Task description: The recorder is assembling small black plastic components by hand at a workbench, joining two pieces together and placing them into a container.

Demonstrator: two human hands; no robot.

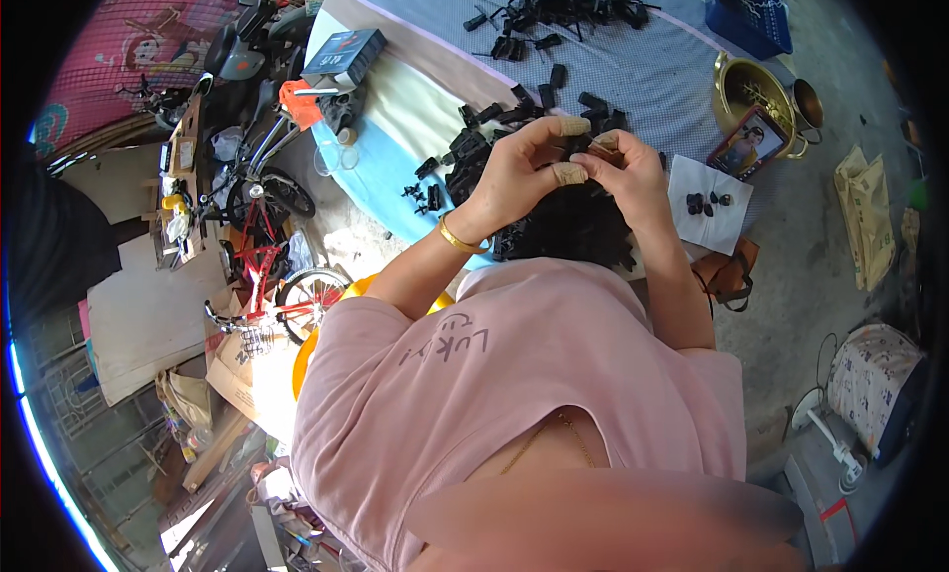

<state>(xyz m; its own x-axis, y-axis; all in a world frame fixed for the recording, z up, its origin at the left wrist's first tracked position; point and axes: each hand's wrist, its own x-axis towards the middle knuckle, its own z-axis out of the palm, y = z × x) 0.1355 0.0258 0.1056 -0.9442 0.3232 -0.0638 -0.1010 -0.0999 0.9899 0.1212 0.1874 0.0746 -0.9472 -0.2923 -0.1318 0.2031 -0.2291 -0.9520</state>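
My left hand and my right hand meet fingertip to fingertip above a heap of small black plastic parts in front of me. Together they pinch one small black part between thumbs and forefingers. Tan finger guards cover some fingertips, and a gold bangle sits on my left wrist. More black parts lie scattered farther back on the striped cloth.
A white sheet with a few black parts lies to the right, beside a framed photo and a brass pot. A blue crate stands at the back. A dark box, red child's bicycle and clutter fill the left.
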